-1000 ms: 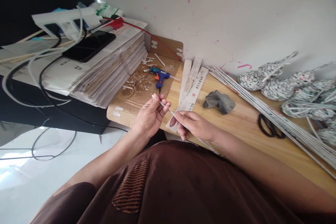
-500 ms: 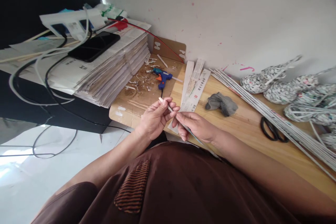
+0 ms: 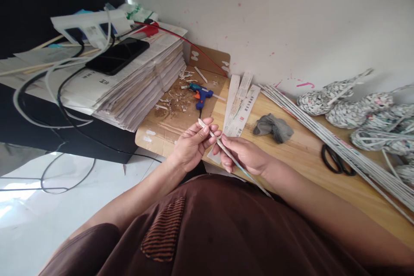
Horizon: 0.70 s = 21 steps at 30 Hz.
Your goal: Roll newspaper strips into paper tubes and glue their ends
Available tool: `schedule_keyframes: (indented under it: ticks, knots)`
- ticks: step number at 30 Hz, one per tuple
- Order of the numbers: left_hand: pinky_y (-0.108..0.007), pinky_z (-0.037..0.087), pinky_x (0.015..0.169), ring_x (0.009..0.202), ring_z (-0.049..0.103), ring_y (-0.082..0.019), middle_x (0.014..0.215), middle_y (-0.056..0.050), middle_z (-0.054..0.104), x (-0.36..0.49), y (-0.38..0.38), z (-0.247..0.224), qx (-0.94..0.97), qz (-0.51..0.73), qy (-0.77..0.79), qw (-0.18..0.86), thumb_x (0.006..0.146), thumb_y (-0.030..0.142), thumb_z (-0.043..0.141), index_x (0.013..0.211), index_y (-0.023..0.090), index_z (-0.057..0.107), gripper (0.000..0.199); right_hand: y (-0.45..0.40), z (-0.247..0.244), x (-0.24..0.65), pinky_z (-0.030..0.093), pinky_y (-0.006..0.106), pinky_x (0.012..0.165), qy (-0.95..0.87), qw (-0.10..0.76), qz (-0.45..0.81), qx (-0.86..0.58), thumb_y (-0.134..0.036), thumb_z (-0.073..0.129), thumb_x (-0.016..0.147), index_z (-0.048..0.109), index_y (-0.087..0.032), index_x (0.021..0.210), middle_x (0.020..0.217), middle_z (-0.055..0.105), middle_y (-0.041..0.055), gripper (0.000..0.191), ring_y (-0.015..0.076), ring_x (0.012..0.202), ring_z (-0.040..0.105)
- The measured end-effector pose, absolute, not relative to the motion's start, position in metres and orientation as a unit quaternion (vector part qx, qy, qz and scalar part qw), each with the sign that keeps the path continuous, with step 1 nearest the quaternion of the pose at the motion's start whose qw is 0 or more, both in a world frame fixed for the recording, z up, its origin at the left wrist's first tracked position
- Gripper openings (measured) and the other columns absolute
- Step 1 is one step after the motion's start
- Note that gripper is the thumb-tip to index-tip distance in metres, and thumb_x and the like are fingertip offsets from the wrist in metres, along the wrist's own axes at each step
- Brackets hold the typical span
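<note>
Two hands, one paper tube [image 3: 237, 164]: left hand [image 3: 194, 144] pinches it near its upper end, right hand [image 3: 244, 153] closed on it lower down; tube slants toward one brown garment [image 3: 246, 228]. On counter [image 3: 300, 164]: three paper strips [image 3: 247, 110], one blue glue gun [image 3: 203, 95] on cardboard [image 3: 161, 131], one grey cloth [image 3: 273, 128], one scissors [image 3: 330, 158], one tube bundle [image 3: 323, 133], overlapped, uncountable. Far left: one phone [image 3: 118, 56], one newspaper stack [image 3: 145, 79].

A pale wall [image 3: 274, 17] with pink splashes [image 3: 305, 85] fills the upper right. Glossy white floor [image 3: 22, 220] catches bright light at lower left. A wooden tabletop [image 3: 304, 151] spans the right.
</note>
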<state>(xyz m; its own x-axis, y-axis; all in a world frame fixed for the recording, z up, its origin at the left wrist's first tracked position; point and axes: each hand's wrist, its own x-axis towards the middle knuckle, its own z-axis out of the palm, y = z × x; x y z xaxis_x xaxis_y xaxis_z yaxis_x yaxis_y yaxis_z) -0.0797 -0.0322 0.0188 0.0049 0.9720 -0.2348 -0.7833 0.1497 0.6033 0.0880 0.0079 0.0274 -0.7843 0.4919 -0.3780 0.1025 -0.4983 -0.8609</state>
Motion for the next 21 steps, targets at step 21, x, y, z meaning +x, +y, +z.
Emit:
schedule_keyframes:
  ticks: [21]
  knots:
    - [-0.016,0.057,0.066,0.076,0.072,-0.013,0.080,-0.006,0.071,-0.0802,-0.0295,0.0193,0.114,0.628,0.321,0.700,0.082,0.006,0.064,0.078,0.011,0.067,0.007,0.0077,0.0240,0.0875,0.035,0.023,0.047,-0.576,0.133,0.741,-0.319,-0.053,0.047,0.093,0.053,-0.018,0.086,0.055,0.047,-0.0053,0.036,0.0109,0.047,0.050]
